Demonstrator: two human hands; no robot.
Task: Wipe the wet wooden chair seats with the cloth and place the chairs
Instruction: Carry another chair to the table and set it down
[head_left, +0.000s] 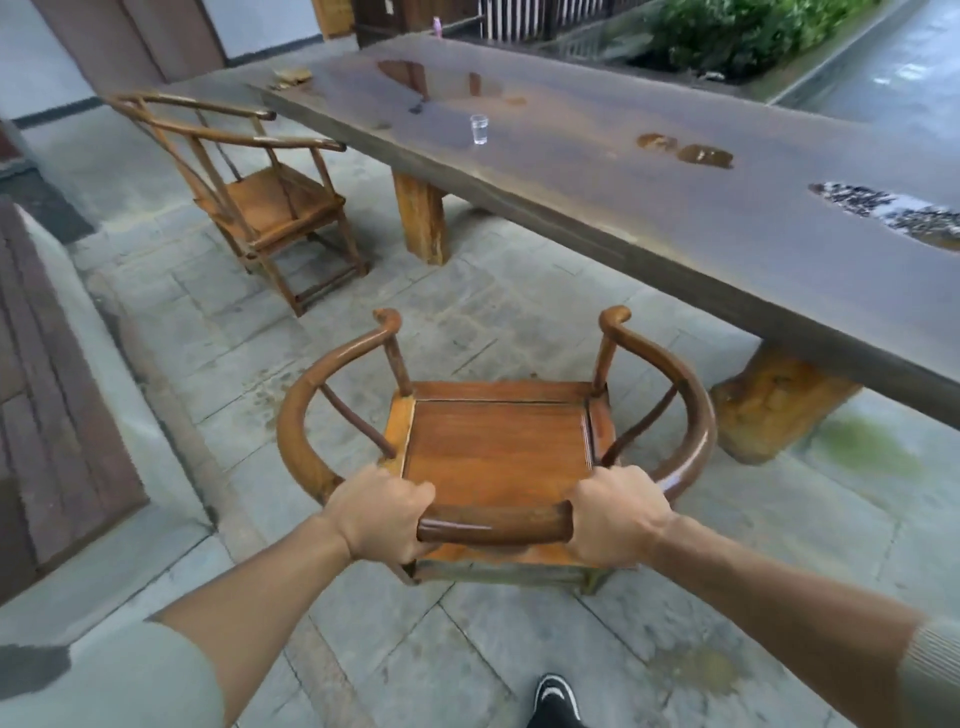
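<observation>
A wooden chair with a horseshoe-shaped back rail (496, 447) stands right in front of me on the stone floor, its seat facing the long table. My left hand (382, 514) grips the back rail on the left of its middle. My right hand (615, 514) grips the same rail on the right. A second wooden chair (270, 208) of the same kind stands farther off at the left, beside the table's edge. No cloth is in view.
A long dark wooden table (675, 208) with puddles runs along the right, on thick timber legs (421, 218). A small glass (479, 129) stands on it. A low step and dark wooden planks (47, 389) border the left. My shoe (556, 701) shows at the bottom.
</observation>
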